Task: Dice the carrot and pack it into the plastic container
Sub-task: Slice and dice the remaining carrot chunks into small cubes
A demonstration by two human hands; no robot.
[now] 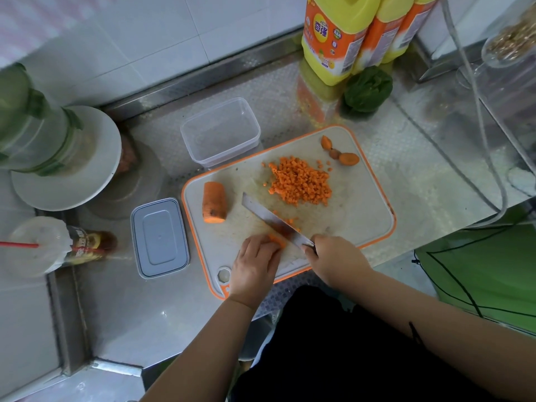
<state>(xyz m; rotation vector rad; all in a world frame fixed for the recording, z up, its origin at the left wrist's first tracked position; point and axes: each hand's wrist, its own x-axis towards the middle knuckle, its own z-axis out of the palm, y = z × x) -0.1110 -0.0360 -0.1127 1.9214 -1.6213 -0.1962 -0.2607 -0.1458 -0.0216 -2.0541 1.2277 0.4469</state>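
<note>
An orange-rimmed cutting board (362,216) lies on the steel counter. A pile of diced carrot (300,179) sits at its middle. A thick uncut carrot chunk (214,202) lies at the board's left side. Carrot end scraps (345,156) lie at the far right corner. My left hand (255,266) holds down a bundle of carrot strips (277,239) with curled fingers. My right hand (336,259) grips the handle of a knife (271,217), whose blade rests against the strips. The clear plastic container (222,132) stands open and empty behind the board. Its grey lid (159,237) lies left of the board.
Yellow oil jugs (342,36) and a leafy green (368,89) stand at the back. A green-trimmed jar on a white plate (58,158) sits at the left. A cup with a red straw (37,246) stands at the near left. Clear shelves and cables fill the right.
</note>
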